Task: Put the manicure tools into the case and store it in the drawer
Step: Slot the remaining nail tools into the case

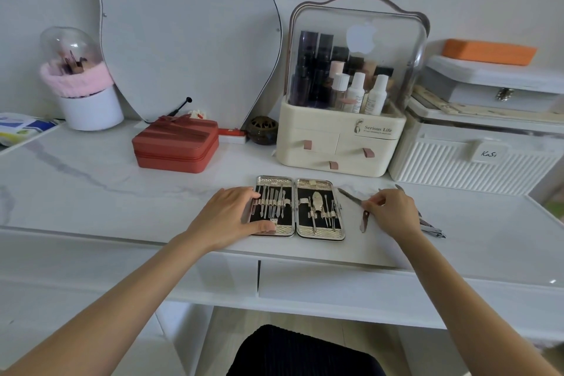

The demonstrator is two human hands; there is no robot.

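We've got the manicure case [300, 207] lying open flat on the marble tabletop [122, 192], near the front edge, both halves up, most slots already filled w/ tools under their straps. Our left hand [227, 217] rests on the case's left half, fingers fairly straight and spread, thumb along the near rim; it steadies the case, grips nothing.

Our right hand [393, 212] is just right of the case, fingers curled, tips pinching a slim tool [354, 198] at about its middle. That tool's long axis runs diagonally, pointed end up-left toward the case's right half, the other end under the fingers. A short pinkish-handled piece [365, 221] hangs or lies just below the fingertips; can't tell if it's part of the same tool or a separate one.

So the move turns on this: free slots lie left of the right hand, and slots run near-to-far, so the tool prob. needs turning to match. Right hand is the nearer one.

More tools lie behind the right hand, incl. nail clippers [433, 230], mostly hidden by hand and wrist. Which slots are empty is too small to read. Desk drawer fronts [320, 284] below the top look closed.
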